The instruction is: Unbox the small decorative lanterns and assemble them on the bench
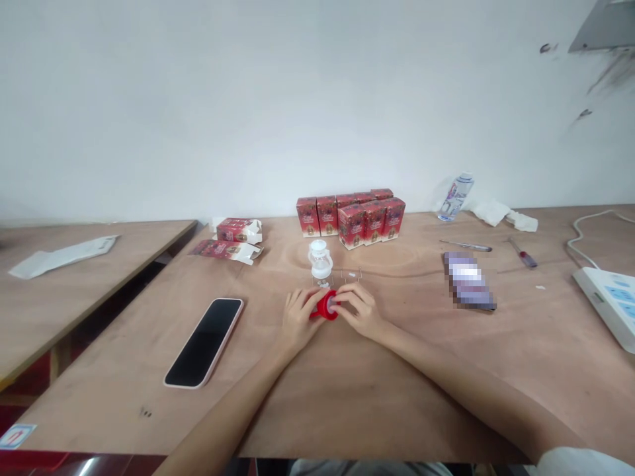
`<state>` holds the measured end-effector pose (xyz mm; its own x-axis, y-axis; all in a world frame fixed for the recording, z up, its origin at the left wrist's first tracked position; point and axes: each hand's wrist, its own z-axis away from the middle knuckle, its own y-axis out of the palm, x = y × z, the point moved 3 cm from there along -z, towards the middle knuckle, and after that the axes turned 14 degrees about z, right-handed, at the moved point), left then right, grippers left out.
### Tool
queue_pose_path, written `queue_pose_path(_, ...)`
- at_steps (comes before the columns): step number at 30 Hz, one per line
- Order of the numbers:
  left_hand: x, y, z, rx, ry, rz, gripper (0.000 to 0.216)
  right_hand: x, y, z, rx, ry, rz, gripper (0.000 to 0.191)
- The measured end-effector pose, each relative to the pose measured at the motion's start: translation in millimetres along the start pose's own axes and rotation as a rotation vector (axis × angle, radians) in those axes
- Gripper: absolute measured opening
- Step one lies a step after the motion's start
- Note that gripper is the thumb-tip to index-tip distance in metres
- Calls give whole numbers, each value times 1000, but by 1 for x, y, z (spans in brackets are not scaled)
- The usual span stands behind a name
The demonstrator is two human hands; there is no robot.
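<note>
My left hand is closed around a small red plastic piece, which looks like a lantern lying on its side. Its round end, with a pale centre, faces right. The thumb and fingertips of my right hand pinch at that pale end; whether a tiny part sits between them I cannot make out. Just beyond my hands a small white lantern stands upright on the wooden table. Thin wire pieces and small clear bits lie beside it.
Several red printed boxes stand near the wall. Opened boxes lie at left. A black-screened phone is left of my hands; a second phone, screwdrivers, a bottle, tissues and a white corded device are at right.
</note>
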<state>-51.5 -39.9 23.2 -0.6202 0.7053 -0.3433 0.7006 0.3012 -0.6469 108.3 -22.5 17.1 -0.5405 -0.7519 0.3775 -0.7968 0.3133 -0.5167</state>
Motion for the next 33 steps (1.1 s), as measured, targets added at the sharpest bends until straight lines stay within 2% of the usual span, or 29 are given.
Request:
queue_pose_path(5,-1,-3,1,-64,22,-109,30,9,3,1,33,248,-217,7)
queue_pose_path(10,-6,-3,1,-65,144,-285,24,12,9,6,64,454,-390,2)
queue_pose_path(14,-11,-3,1,-53,244,-382,23,11,12,9,91,502,-430,5)
queue_pose_path(17,-12,-2,2,-52,263,-412,23,11,12,11,87,534,-437,6)
queue_pose_path(23,-5,0,1,-95,70,-279,23,8,12,9,60,540,-417,5)
queue_pose_path(28,-5,2,1,-80,64,-247,25,4,14,9,48,580,-427,5)
queue_pose_path(33,-4,-1,0,-101,43,-248,28,8,13,8,96,520,-459,13)
